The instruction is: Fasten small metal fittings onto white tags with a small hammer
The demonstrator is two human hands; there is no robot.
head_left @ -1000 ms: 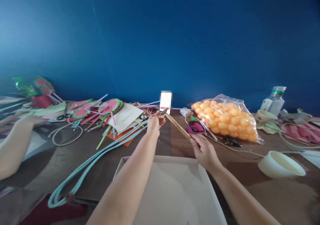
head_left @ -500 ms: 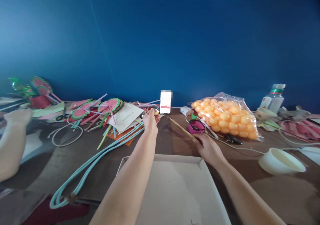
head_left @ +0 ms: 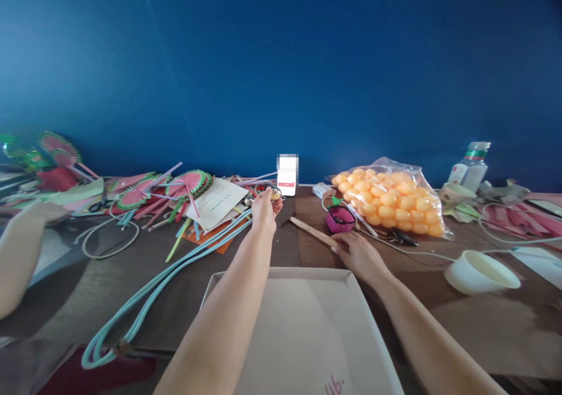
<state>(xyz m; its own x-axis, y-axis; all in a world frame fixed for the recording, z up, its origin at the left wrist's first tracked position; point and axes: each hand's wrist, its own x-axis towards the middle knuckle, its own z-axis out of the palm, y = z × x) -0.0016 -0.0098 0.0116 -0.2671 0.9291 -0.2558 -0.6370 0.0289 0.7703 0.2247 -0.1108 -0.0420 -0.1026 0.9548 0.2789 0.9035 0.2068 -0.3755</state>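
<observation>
My left hand (head_left: pixel 264 212) reaches far across the table, its fingers curled at a shiny gold ball (head_left: pixel 276 193). The fingertips are partly hidden behind the hand. Just left of it lies another shiny round piece (head_left: pixel 248 201). My right hand (head_left: pixel 359 256) has its fingers closed on the near end of a flat wooden stick (head_left: pixel 312 231), which points left and away over the brown tabletop. Beyond the right hand sits a small purple pouch (head_left: pixel 339 219) with a green top. Under my forearms is a shallow pale box (head_left: pixel 302 313).
A phone (head_left: pixel 287 175) leans at the blue wall. A clear bag of orange balls (head_left: pixel 390 199), a bottle (head_left: pixel 470 164) and a white bowl (head_left: pixel 480 273) stand right. Paper fans (head_left: pixel 188 185), papers and looped pale-blue tubes (head_left: pixel 153 292) lie left. Another person's arm (head_left: pixel 21 254) is far left.
The far tip of the wooden stick has swung left and lower, with my right hand still at its near end. My left hand stays at the gold ball. The view has shifted slightly.
</observation>
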